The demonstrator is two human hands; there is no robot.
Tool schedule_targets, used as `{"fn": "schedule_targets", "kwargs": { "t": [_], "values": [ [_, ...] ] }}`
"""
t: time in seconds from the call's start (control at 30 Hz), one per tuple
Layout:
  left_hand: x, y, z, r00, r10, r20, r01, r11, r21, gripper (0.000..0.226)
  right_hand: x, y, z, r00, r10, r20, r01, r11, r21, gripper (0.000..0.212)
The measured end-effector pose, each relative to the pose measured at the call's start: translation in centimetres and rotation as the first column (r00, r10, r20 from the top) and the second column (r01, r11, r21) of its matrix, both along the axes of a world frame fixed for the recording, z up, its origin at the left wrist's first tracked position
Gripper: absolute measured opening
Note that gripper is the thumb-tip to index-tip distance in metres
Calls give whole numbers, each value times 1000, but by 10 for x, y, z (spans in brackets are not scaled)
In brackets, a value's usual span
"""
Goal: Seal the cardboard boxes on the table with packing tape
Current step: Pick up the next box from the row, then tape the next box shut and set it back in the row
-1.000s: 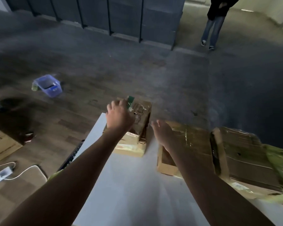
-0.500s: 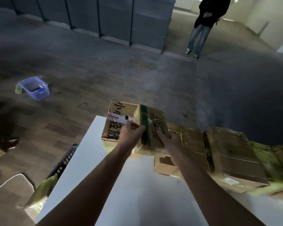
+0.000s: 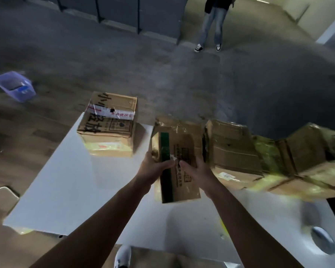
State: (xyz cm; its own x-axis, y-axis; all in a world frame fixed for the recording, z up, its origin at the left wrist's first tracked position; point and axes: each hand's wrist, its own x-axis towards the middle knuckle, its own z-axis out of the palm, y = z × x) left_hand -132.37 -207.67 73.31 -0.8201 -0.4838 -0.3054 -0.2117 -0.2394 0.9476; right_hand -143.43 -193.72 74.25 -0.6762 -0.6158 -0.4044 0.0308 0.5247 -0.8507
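**positioning a small box before any taping**

we hold the small brown cardboard box (image 3: 182, 149) in both hands, over the middle of the white desk (image 3: 70, 186). a dark green tape strip (image 3: 165, 144) runs the length of its top face. the left hand (image 3: 155, 170) grips the box's left edge, fingers curled under and thumb lying on top beside the green strip. the right hand (image 3: 196, 172) takes the right side, thumb stretched across the top face and fingers wrapped round the edge. the box sits at a tilt, and we cannot tell whether its near end rests on the desk or hangs just above it.

to its left, well apart, stands a taller brown carton with red-and-white tape (image 3: 108, 124). on the right, a row of worn cartons wrapped in yellowish film (image 3: 238, 149) runs along the desk's far edge, the nearest just beside our box.

we judge this to be the positioning step: a box is being brought to working space and nothing is being sealed yet. neither hand has tape. next, the box should go flat on a bare patch with its flaps shut, freeing one hand for the tape. a blurred pale oval object (image 3: 323, 239) lies at the desk's near right corner; we cannot tell whether it is the roll.
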Motion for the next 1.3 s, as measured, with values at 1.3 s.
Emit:
{"fn": "schedule_targets", "kwargs": {
  "t": [1.3],
  "values": [
    [5, 115, -95, 821, 220, 527, -36, 941, -336, 45, -6, 126, -89, 898, 275, -344, -81, 871, 485, 32]
  ]
}}
